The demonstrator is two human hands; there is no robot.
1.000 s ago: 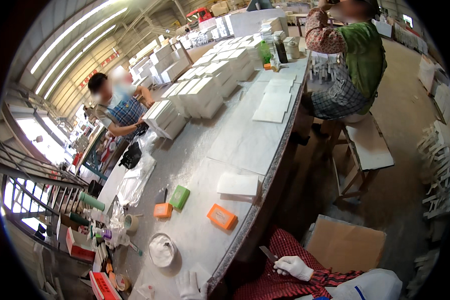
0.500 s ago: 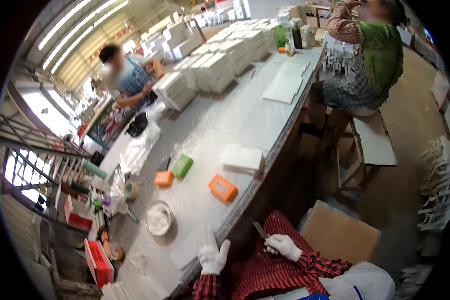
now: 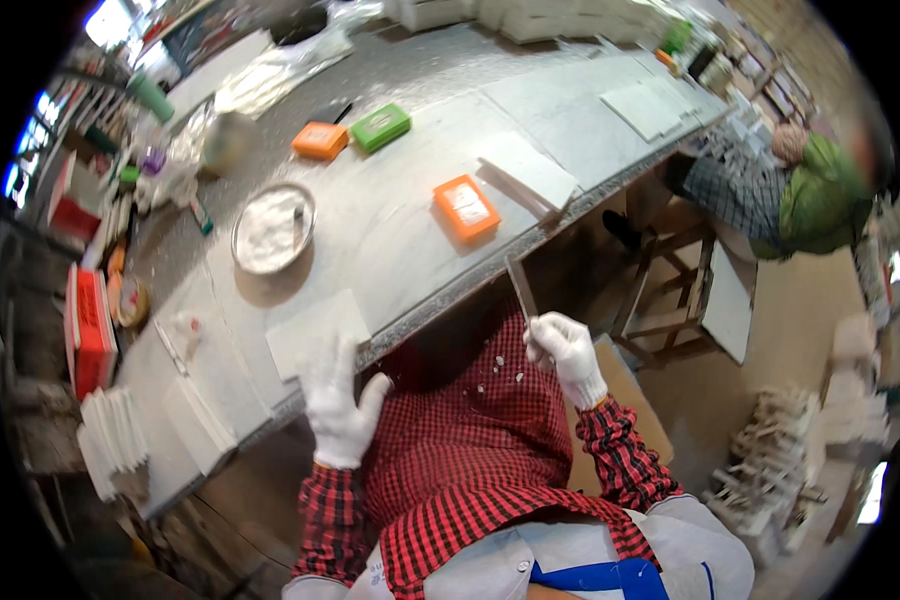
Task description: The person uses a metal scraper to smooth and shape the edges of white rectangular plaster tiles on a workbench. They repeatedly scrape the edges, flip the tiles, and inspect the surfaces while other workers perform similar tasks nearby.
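Observation:
Both my hands wear white gloves. My left hand (image 3: 340,410) is open, fingers stretched and thumb apart, at the near table edge; its blurred fingertips overlap a thin white panel (image 3: 320,322) lying there, and I cannot tell whether they touch it. Over my lap, my right hand (image 3: 568,355) is closed around a flat, narrow metal blade, like a scraper (image 3: 521,288), which points up toward the table edge. Beyond the left hand stands a round bowl (image 3: 236,245) of white powder or paste, with a small greyish strip in it. White crumbs dot my red-and-black checked apron (image 3: 450,420).
On the table (image 3: 390,230) lie an orange box (image 3: 466,208), another orange box (image 3: 320,140), a green box (image 3: 380,127) and a white block (image 3: 526,172). White strips (image 3: 115,440) are stacked at left. A person in green (image 3: 820,210) sits at right beside a wooden stool (image 3: 715,300).
The view has tilted down and turned, bringing more of my lap and arms into sight. My right hand has raised the blade closer to the table edge. The left hand stays open.

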